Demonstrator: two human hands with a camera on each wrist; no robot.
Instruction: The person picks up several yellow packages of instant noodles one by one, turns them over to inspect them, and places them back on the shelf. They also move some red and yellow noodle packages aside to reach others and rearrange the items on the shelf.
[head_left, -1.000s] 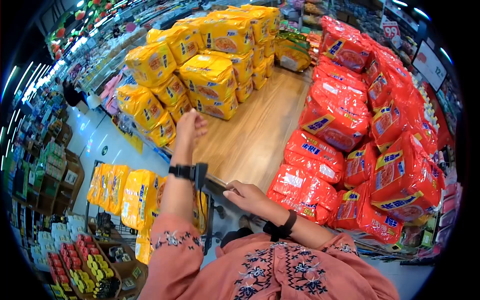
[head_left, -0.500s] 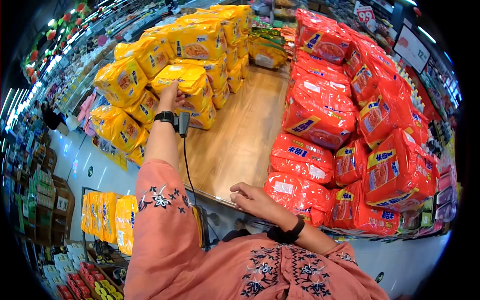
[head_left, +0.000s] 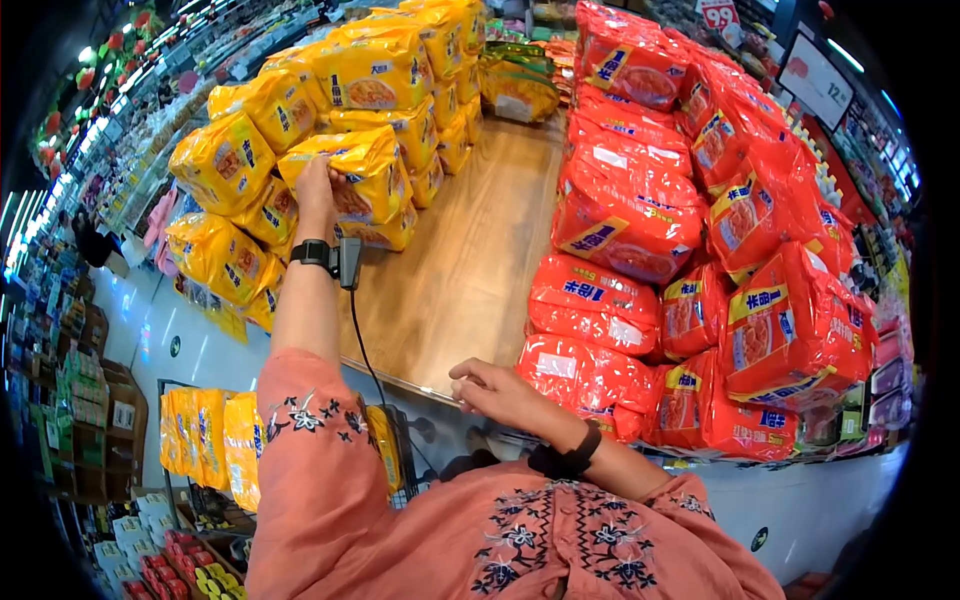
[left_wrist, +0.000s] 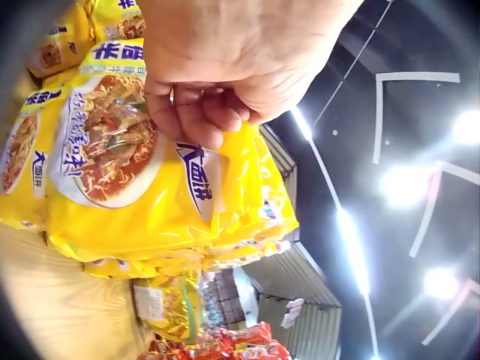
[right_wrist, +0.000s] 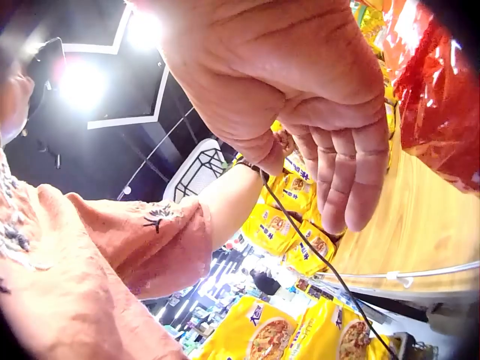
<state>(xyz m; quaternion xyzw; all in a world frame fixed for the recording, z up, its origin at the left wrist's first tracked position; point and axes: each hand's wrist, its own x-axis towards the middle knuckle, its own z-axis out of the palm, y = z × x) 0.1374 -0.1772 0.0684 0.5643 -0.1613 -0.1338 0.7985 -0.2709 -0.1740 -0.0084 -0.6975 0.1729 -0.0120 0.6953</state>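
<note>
1. Seen from the head, the left hand (head_left: 318, 185) is stretched out to a yellow plastic noodle multipack (head_left: 362, 178). Its grip is closed on the pack's upper left corner. The pack lies on other yellow packs (head_left: 225, 160) at the left of the pale wooden display surface (head_left: 470, 250). The right hand (head_left: 493, 392) is at the surface's near edge, just beside the red plastic noodle packs (head_left: 620, 215).
2. At the left wrist, the fingers (left_wrist: 196, 120) curl into the yellow wrapper and pinch it beside the printed noodle bowl.
3. At the right wrist, the grip is slack. The fingers (right_wrist: 341, 176) are nearly straight and hold nothing, with the wood below and a red pack alongside.
</note>
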